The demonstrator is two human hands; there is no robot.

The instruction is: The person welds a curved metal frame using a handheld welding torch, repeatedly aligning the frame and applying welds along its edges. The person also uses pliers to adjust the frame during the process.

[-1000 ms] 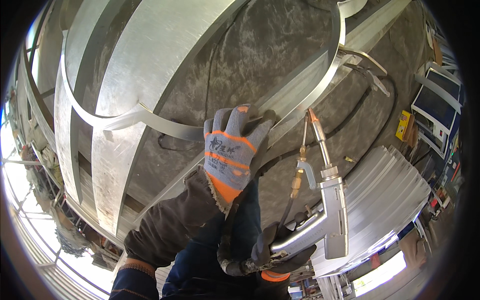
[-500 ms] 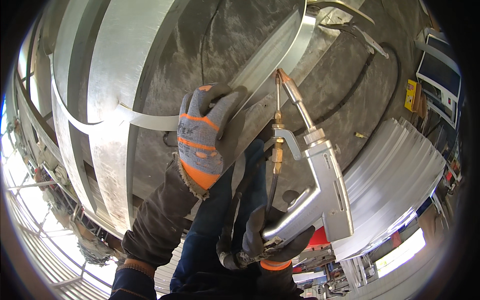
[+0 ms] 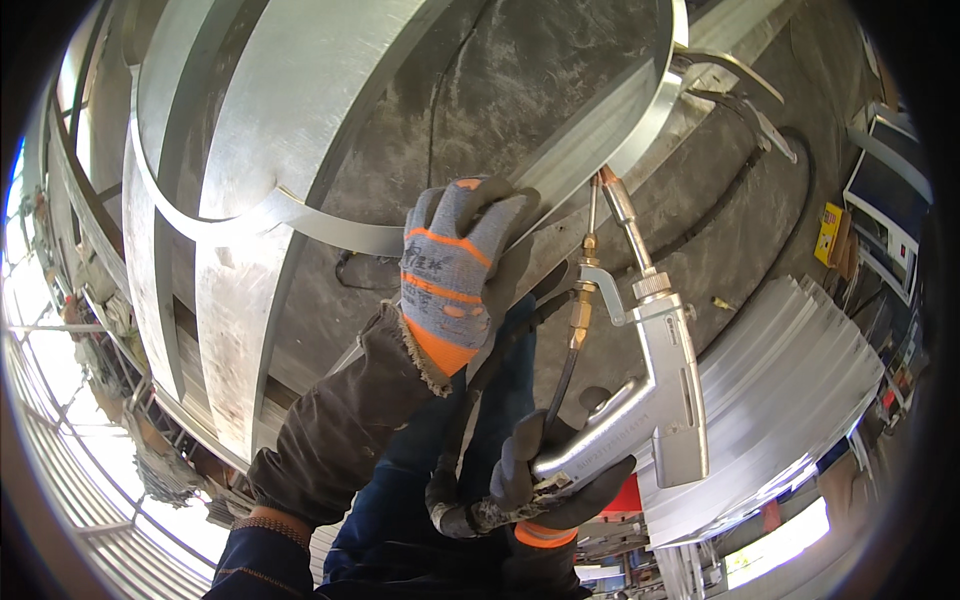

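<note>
A big framework of curved metal bands fills the upper left and centre of the frame, lying on a grey floor. One curved strip arcs from the top right down toward the centre. A stack of ribbed metal sheets sits at the lower right.

A silver gun-shaped welding torch stands right of centre, its copper-tipped nozzle pointing up and left, with the tip at or just beside the curved strip's edge. The right hand, in a dark glove at the lower centre, is closed around the torch's handle, a black hose passing beside it.

The left hand, in a grey and orange glove at the centre, lies with fingers bent, pressing on a flat bar that runs diagonally beneath it; whether the fingers curl around the bar cannot be told.
</note>
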